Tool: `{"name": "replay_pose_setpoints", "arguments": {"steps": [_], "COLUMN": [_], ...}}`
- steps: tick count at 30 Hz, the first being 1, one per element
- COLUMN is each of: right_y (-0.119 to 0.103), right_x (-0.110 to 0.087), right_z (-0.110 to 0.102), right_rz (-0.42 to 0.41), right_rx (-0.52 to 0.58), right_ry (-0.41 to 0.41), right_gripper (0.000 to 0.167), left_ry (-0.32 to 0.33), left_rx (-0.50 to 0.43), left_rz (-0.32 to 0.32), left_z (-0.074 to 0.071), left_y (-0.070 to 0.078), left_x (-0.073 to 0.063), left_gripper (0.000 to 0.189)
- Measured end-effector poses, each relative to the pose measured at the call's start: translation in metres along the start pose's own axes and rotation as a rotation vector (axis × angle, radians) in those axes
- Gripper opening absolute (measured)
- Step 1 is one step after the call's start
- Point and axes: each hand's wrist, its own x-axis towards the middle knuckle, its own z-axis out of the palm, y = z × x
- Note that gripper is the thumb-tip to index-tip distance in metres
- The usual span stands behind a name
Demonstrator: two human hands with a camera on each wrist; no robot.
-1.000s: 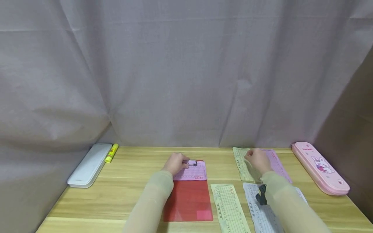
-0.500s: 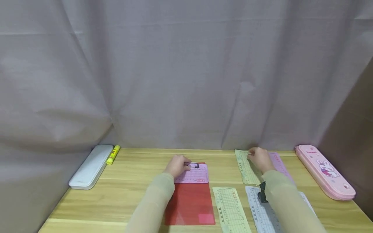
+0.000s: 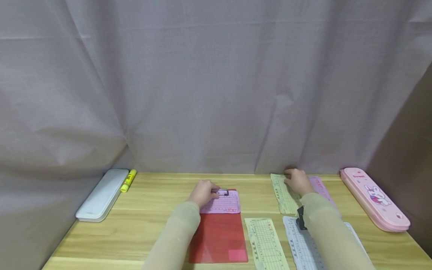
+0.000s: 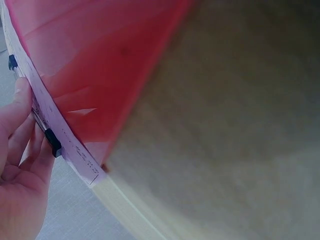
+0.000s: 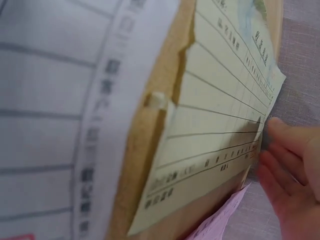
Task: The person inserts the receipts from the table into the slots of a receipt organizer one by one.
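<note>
A pink printed form [image 3: 225, 204] lies across the top of a red folder [image 3: 218, 240], under a metal clip with black ends [image 4: 53, 142]. My left hand [image 3: 202, 194] pinches that clip, its thumb on the near side in the left wrist view. At the far right my right hand [image 3: 298, 182] is at the far edge of a yellow-green form [image 3: 286, 197], thumb and forefinger slightly apart. In the right wrist view its fingertips [image 5: 272, 125] touch the paper's edge. A purple form [image 3: 320, 186] lies partly behind this hand.
Another yellow-green form [image 3: 266, 242] and a white form [image 3: 300, 240] lie nearer, the white one partly under my right forearm. A pink pencil case [image 3: 374, 198] stands at right, a white case [image 3: 102, 195] and a yellow glue stick [image 3: 128, 180] at left. A grey curtain [image 3: 202, 93] hangs behind.
My right thumb and forefinger have parted slightly at the form's far edge. My left hand has stayed on the clip. The whole head view has shifted a little.
</note>
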Motion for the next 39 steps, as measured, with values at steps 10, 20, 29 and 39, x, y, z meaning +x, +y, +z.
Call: {"name": "replay_pose_setpoints", "arguments": {"steps": [10, 20, 29, 39], "right_y": [0.003, 0.003, 0.005, 0.015], "right_x": [0.005, -0.001, -0.006, -0.014], "right_z": [0.005, 0.003, 0.005, -0.002], "right_rz": [0.016, 0.000, 0.034, 0.070], "right_rx": [-0.045, -0.057, -0.050, -0.016], "right_ry": [-0.088, -0.035, 0.087, 0.113], "right_gripper": [0.040, 0.037, 0.019, 0.017], "left_ry": [-0.008, -0.010, -0.009, -0.006], "left_rx": [-0.011, -0.013, -0.006, 0.003], "left_rz": [-0.022, -0.031, -0.031, -0.027], "left_z": [-0.001, -0.002, -0.002, -0.003], "left_y": [0.002, 0.003, 0.003, 0.005], "left_x": [0.000, 0.001, -0.001, -0.002], "left_gripper": [0.027, 0.027, 0.026, 0.024]}}
